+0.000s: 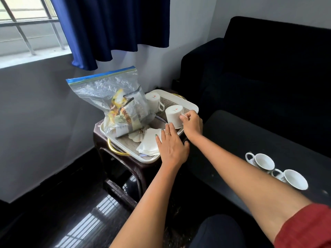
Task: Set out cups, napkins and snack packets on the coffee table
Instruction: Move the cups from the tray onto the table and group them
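Pinching the handle of an upturned cup with your right hand, you laid your left hand flat; the tray held napkins and a bag of snack packets.

A dark blue curtain hangs across the upper middle of the frame, beside a barred window in the upper left. Grey wall fills the left side below the window sill. A black sofa takes up the upper right. Near the centre stands a dark brown stool. The glossy black floor in the lower left reflects the window bars.
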